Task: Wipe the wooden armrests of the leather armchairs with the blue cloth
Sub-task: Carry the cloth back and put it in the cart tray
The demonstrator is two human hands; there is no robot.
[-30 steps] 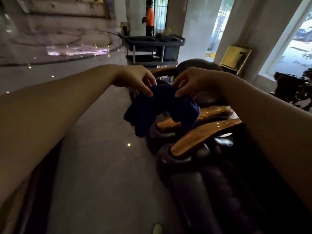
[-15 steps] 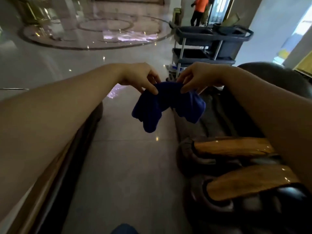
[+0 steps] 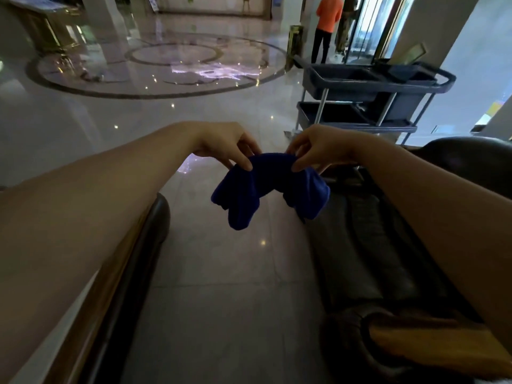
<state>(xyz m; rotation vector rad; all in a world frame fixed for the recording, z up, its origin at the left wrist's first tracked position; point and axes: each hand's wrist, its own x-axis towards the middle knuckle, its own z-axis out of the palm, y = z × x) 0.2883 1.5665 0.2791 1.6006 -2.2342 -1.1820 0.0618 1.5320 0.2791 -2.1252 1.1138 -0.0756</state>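
A blue cloth (image 3: 266, 187) hangs in the air between both hands, its two ends drooping. My left hand (image 3: 227, 145) pinches its left top edge and my right hand (image 3: 315, 148) pinches its right top edge. Below my right forearm stands a dark leather armchair (image 3: 368, 245). Its wooden armrest (image 3: 421, 347) shows at the bottom right, well below the cloth. Another dark chair edge (image 3: 155, 223) lies under my left forearm, mostly hidden.
A grey service cart (image 3: 371, 98) with two shelves stands ahead on the right. A person in an orange top (image 3: 327, 26) stands far back by the glass doors. Polished marble floor (image 3: 221, 300) runs between the two chairs and out to the lobby.
The view has swung left and up: the two wooden armrests slid down and right, one out of view. Both hands kept hold of the cloth in the same pinch.
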